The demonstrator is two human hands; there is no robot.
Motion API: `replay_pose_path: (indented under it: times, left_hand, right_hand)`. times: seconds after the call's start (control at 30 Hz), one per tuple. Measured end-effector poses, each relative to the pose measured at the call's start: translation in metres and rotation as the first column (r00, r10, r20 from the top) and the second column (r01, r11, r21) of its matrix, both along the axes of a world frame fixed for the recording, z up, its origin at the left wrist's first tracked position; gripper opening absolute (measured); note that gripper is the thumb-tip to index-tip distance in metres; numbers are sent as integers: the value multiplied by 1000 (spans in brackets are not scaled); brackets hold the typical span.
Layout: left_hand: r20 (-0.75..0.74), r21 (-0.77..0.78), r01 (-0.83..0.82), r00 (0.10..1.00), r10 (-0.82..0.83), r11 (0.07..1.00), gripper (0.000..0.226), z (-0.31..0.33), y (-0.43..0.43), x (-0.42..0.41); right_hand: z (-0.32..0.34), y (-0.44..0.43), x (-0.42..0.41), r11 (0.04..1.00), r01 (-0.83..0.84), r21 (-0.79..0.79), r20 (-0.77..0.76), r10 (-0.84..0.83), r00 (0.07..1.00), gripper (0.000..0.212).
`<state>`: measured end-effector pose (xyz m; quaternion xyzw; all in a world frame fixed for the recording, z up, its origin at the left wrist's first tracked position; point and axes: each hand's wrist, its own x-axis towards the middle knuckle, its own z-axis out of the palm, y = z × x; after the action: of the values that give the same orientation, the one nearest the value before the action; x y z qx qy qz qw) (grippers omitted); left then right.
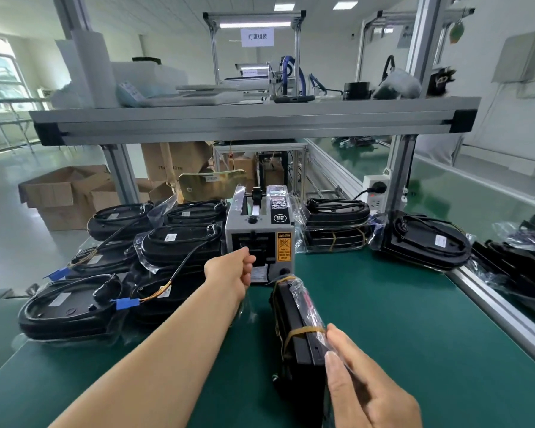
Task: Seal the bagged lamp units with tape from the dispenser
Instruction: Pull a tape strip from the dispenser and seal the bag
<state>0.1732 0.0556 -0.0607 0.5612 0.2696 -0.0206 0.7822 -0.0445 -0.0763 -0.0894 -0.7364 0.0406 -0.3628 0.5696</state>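
**Tape being fetched, unit still unsealed**

The left hand (240, 268) is at the dispenser (260, 239) at 12 o'clock, fingers curled at its outlet; I cannot tell whether they hold tape. The right hand (365, 387) grips the bagged unit (294, 329), on edge at 6 o'clock on the bench (414, 319), apparently untaped. The pile (179, 242) at 9 o'clock probably waits.

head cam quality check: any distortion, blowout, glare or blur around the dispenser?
Head view: strong barrel distortion, the shelf beam bows; the window at left is blown out; glints on the plastic of the bagged lamp unit; right hand nearest the lens slightly soft; tape dispenser evenly lit, fairly sharp.
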Motion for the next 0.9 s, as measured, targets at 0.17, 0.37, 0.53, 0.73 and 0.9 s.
replay_pose_path:
  times: [0.17, 0.37, 0.53, 0.73, 0.9]
  left_hand:
    - [-48, -71, -5, 999, 2, 997, 13, 3, -10, 18]
    - [-16, -168, -202, 979, 202, 965, 17, 6, -22, 17]
    - [260, 4, 88, 962, -86, 996, 20, 16, -10, -38]
    - [321, 442, 596, 592, -739, 670, 14, 32, 9, -142]
    - [198, 570, 613, 543, -816, 547, 17, 31, 4, -155]
  right_hand:
    - [1, -2, 2, 999, 17, -42, -5, -17, 1000, 27]
    - [-2, -7, 0, 997, -23, -70, -69, 18, 997, 34]
    - [1, -9, 0, 1000, -23, -4, -23, 23, 999, 26]
    - [0, -12, 0, 988, -105, 115, -114, 118, 986, 39]
    - [4, -14, -3, 977, -149, 153, -155, 173, 973, 27]
